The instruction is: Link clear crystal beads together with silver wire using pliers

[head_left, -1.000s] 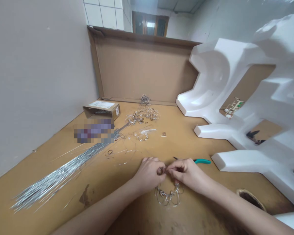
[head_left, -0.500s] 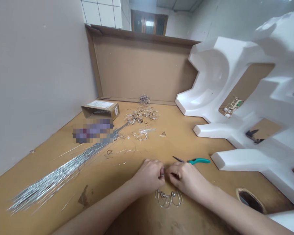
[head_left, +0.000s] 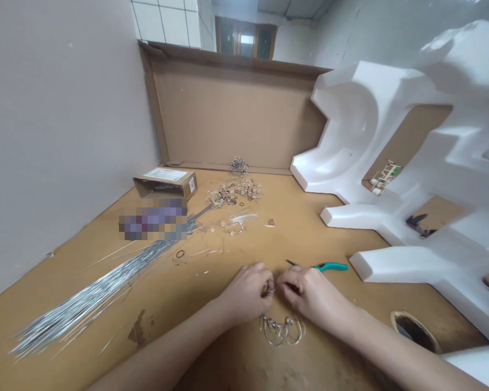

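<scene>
My left hand (head_left: pixel 250 290) is closed in a pinch on a small silvery wire piece (head_left: pixel 270 290), most of it hidden by the fingers. Just to its right, my right hand (head_left: pixel 309 293) has thumb and fingertips pressed together close to that piece; what they grip is too small to make out. Below both hands, a cluster of bent wire loops (head_left: pixel 282 331) lies on the table. Teal-handled pliers (head_left: pixel 330 266) rest beyond my right hand, their dark jaws partly behind it.
A long bundle of straight wires (head_left: pixel 93 290) lies at left, near an open cardboard box (head_left: pixel 167 182) and a blurred-out object (head_left: pixel 152 219). Wire pieces and rings (head_left: pixel 232 193) are heaped farther back. White foam packing (head_left: pixel 383 266) stands at right; a hole (head_left: pixel 415 331) opens in the tabletop (head_left: pixel 293 239).
My right hand's fingers have shifted slightly, with thumb and fingertips now closer together. More of the wire piece shows at my left fingertips. The view has shifted a little.
</scene>
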Demonstrator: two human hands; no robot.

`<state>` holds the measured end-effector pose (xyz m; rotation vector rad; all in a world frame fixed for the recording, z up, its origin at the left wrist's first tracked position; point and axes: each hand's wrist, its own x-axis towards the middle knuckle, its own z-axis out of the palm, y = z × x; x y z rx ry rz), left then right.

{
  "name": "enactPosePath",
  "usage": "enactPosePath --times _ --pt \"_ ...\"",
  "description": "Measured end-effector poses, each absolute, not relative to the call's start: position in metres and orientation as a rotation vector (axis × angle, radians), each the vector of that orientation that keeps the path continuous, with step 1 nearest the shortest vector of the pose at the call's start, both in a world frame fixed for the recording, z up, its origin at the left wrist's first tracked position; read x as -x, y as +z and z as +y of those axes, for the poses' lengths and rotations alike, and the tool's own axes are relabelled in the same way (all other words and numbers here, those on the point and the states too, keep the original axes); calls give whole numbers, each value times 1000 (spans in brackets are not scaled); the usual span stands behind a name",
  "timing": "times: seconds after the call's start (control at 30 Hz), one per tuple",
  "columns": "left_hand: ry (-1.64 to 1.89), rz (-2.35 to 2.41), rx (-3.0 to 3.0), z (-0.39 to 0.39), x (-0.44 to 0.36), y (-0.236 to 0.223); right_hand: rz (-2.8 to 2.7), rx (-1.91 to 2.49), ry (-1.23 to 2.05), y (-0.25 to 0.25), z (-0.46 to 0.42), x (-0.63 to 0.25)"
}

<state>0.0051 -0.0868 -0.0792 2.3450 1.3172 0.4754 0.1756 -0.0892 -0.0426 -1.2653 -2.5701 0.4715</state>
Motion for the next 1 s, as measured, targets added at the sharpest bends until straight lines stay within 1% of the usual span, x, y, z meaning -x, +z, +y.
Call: enactPosePath --times 0.2,0.53,0.7,1.0 --pt "443 1302 -2414 -87 -6 -80 -2613 1319 369 -42 -97 -170" --pt "482 1297 -2390 -90 -7 -78 -2510 1402 499 -43 -94 -170" --pt "475 1289 -2395 -90 -7 -79 -2397 1446 692 -46 -89 -170" --pt "454 1265 -2396 -90 -6 -80 -2091 1482 1307 -57 -72 -179"
